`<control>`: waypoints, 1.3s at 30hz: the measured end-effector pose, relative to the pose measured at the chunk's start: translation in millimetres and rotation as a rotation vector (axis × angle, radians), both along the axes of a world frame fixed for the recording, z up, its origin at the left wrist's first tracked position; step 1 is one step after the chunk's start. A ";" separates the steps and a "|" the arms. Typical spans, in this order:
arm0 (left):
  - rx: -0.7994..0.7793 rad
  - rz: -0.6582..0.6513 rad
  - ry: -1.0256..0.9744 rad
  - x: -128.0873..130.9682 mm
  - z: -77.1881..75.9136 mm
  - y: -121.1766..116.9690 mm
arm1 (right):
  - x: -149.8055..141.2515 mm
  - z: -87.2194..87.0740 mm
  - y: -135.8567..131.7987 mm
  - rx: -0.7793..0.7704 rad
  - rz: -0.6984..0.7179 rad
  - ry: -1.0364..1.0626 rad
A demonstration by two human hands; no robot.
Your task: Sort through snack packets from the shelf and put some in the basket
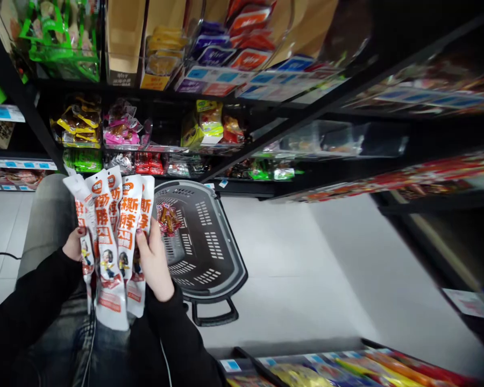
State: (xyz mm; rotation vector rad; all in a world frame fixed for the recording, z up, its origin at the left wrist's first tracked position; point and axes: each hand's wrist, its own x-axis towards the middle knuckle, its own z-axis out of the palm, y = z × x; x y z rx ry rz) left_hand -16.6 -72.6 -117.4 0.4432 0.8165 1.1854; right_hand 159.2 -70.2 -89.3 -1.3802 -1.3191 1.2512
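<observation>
Several long white snack packets [108, 269] with orange lettering stand upright in a bunch above my lap. My left hand [73, 244] is closed on the bunch's left edge, its fingertips partly hidden behind the packets. On the right side, my right hand [155, 258] grips the same bunch, thumb across the front and fingers behind. Just right of the packets sits a grey shopping basket [229, 236] on the floor, with a small heap of red-and-brown wrapped snacks [169, 219] inside. The bunch overlaps the basket's left side from this view.
Black shelves ahead hold pink snack bags [123, 126], yellow snack bags [78, 121] and green snack packets [60, 37]. White floor tiles [282, 258] extend right of the basket. Another shelf of colourful packets [302, 374] borders the bottom right. The basket's handle [215, 322] points toward me.
</observation>
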 end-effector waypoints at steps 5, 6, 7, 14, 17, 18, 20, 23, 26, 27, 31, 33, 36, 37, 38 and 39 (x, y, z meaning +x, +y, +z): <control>-0.029 0.060 0.193 22.7 13.7 -1.4 | 1.7 -7.9 -3.0 -0.017 0.180 0.160; -0.014 0.061 0.253 27.7 14.9 -2.3 | 4.3 -8.0 -1.7 -0.041 0.209 0.170; 0.008 0.063 0.314 32.3 15.0 -3.4 | 7.1 -7.7 -0.2 -0.068 0.237 0.182; 0.093 0.112 0.862 49.0 12.6 -14.0 | 18.0 -3.0 4.7 -0.123 0.353 0.293; 0.079 0.104 1.083 56.0 21.1 -19.0 | 16.3 -4.3 1.6 -0.099 0.338 0.317; 0.089 0.120 1.124 58.8 23.5 -20.3 | 15.5 -5.4 0.4 -0.089 0.322 0.332; 0.136 0.150 1.146 63.3 25.4 -21.4 | 14.3 -9.5 -1.8 -0.088 0.284 0.356; 0.125 0.207 1.031 62.8 24.3 -17.4 | 15.8 -21.0 -5.2 -0.155 0.206 0.399; -0.023 0.272 0.836 52.6 27.8 -7.1 | 20.0 -37.0 -11.0 -0.254 0.126 0.553; -0.058 0.249 0.751 48.5 30.5 -3.6 | 21.3 -41.9 -13.4 -0.275 0.108 0.613; -0.121 0.016 0.356 39.0 37.6 3.9 | 22.1 -50.9 -19.1 -0.257 0.115 0.717; -0.146 -0.014 0.227 39.5 34.9 3.7 | 20.0 -46.9 -16.7 -0.183 0.156 0.663; -0.195 -0.005 0.107 41.1 26.7 1.9 | 15.5 -33.6 -6.6 0.034 0.217 0.361; -0.234 -0.015 0.070 40.6 24.1 1.3 | 14.0 -28.5 -2.6 0.118 0.230 0.219; -0.277 -0.029 0.033 39.4 21.9 0.5 | 12.5 -23.6 1.0 0.189 0.238 0.082; -0.314 -0.047 -0.005 37.5 20.0 -0.3 | 11.1 -19.3 4.1 0.244 0.241 -0.033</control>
